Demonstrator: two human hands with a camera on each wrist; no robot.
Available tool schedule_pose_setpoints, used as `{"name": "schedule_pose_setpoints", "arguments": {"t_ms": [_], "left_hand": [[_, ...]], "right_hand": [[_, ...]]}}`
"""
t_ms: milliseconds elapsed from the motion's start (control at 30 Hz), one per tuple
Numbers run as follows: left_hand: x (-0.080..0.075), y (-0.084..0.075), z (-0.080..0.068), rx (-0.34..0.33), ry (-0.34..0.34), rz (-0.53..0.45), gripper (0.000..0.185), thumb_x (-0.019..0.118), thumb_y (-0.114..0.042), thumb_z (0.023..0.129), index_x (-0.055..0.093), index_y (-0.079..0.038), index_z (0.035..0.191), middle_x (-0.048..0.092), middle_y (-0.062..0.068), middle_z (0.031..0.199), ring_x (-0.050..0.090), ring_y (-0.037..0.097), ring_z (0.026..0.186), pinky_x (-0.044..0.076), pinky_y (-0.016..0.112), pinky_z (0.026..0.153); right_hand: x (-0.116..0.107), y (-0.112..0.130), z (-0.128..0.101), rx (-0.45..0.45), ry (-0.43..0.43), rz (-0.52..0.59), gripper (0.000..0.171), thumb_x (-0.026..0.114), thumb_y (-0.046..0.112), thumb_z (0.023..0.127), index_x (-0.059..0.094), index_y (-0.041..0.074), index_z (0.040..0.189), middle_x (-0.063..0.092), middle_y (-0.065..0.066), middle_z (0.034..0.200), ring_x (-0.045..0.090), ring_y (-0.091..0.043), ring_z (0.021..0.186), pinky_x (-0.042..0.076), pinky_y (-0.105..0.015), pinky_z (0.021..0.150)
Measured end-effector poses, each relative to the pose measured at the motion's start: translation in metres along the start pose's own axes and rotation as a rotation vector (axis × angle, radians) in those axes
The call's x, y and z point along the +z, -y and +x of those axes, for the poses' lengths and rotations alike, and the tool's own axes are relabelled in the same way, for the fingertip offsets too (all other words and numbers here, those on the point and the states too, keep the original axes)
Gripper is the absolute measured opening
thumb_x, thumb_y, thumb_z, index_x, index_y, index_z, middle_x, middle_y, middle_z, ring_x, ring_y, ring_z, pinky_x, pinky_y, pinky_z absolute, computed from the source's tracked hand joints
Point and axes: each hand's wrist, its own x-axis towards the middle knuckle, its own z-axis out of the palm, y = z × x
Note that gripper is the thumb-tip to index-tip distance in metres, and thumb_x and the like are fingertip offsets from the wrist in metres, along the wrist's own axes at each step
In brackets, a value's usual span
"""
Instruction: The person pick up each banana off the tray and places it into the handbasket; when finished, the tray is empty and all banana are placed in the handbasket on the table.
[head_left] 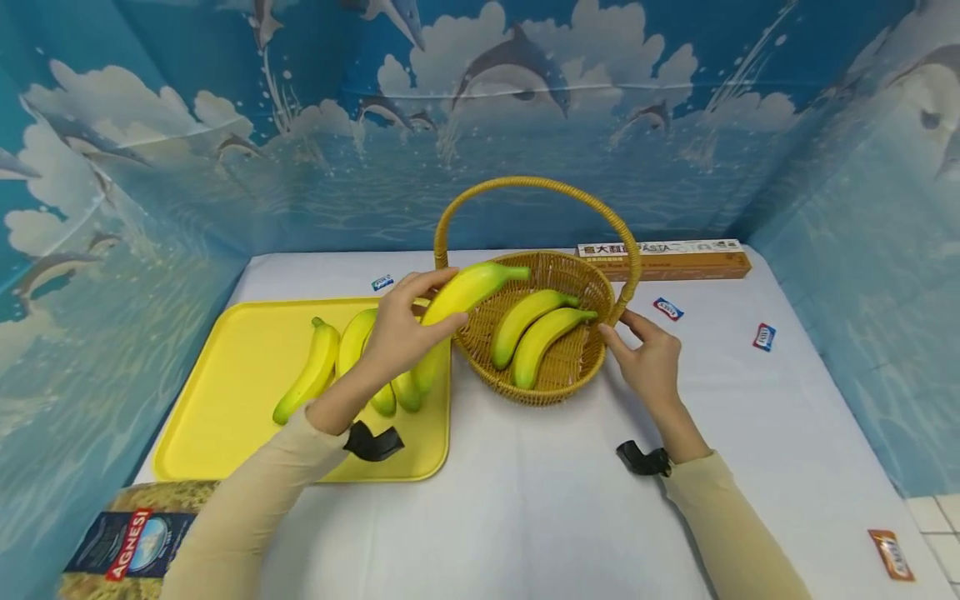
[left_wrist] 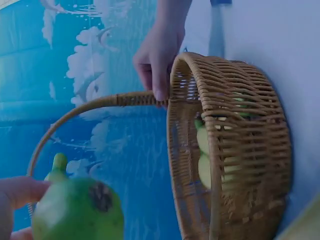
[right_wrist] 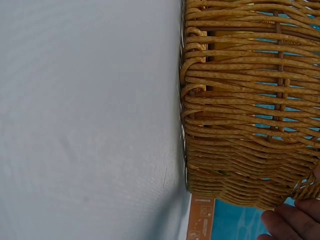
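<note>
My left hand [head_left: 401, 332] grips a yellow banana [head_left: 468, 290] and holds it over the left rim of a woven wicker basket [head_left: 558, 392]. The same banana's end [left_wrist: 80, 210] fills the lower left of the left wrist view. Two bananas [head_left: 536, 332] lie inside the basket. My right hand [head_left: 648, 354] rests against the basket's right rim near the handle base, fingers straight; its fingertips [right_wrist: 290, 220] show beside the weave [right_wrist: 245, 110]. Several more bananas [head_left: 322, 371] lie on a yellow tray [head_left: 232, 392] to the left.
A long pasta box [head_left: 667, 258] lies behind the basket. A pasta bag [head_left: 127, 542] sits at the near left corner. Small wrapped packets [head_left: 763, 336] are scattered over the white table [head_left: 540, 500]. Blue dolphin-print walls enclose three sides.
</note>
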Motion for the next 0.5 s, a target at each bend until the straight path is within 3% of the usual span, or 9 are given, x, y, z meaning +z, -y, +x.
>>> {"name": "schedule_pose_setpoints", "arguments": {"t_ms": [167, 267, 367, 500], "left_hand": [[0.04, 0.012, 0.044, 0.033, -0.022, 0.067, 0.052, 0.073, -0.021, 0.088, 0.058, -0.013, 0.137, 0.056, 0.012, 0.114, 0.052, 0.026, 0.1, 0.045, 0.042, 0.084], [0.058, 0.027, 0.065, 0.009, -0.056, 0.108, 0.051, 0.072, -0.019, 0.088, 0.058, -0.01, 0.137, 0.059, 0.014, 0.117, 0.054, 0.028, 0.103, 0.044, 0.045, 0.086], [0.075, 0.042, 0.076, -0.053, -0.08, 0.15, 0.05, 0.073, -0.019, 0.088, 0.06, -0.009, 0.135, 0.062, 0.014, 0.12, 0.057, 0.03, 0.106, 0.047, 0.046, 0.089], [0.095, 0.054, 0.082, -0.126, -0.059, 0.197, 0.049, 0.074, -0.023, 0.088, 0.061, -0.014, 0.135, 0.063, 0.011, 0.125, 0.06, 0.029, 0.11, 0.052, 0.044, 0.089]], "right_hand": [[0.001, 0.001, -0.001, 0.01, 0.012, 0.004, 0.035, 0.077, 0.009, 0.083, 0.07, -0.009, 0.112, 0.07, -0.027, 0.107, 0.067, -0.043, 0.103, 0.053, -0.056, 0.088], [0.001, 0.001, -0.001, 0.006, 0.013, -0.004, 0.035, 0.077, 0.01, 0.083, 0.07, -0.009, 0.112, 0.07, -0.027, 0.107, 0.067, -0.043, 0.103, 0.053, -0.056, 0.088], [0.0, 0.001, -0.001, 0.003, 0.015, -0.016, 0.035, 0.077, 0.011, 0.084, 0.07, -0.009, 0.111, 0.07, -0.027, 0.107, 0.067, -0.043, 0.102, 0.053, -0.056, 0.088], [-0.004, 0.002, 0.0, 0.008, 0.004, -0.022, 0.035, 0.077, 0.011, 0.083, 0.07, -0.008, 0.111, 0.07, -0.027, 0.107, 0.067, -0.043, 0.102, 0.053, -0.056, 0.088]]}}
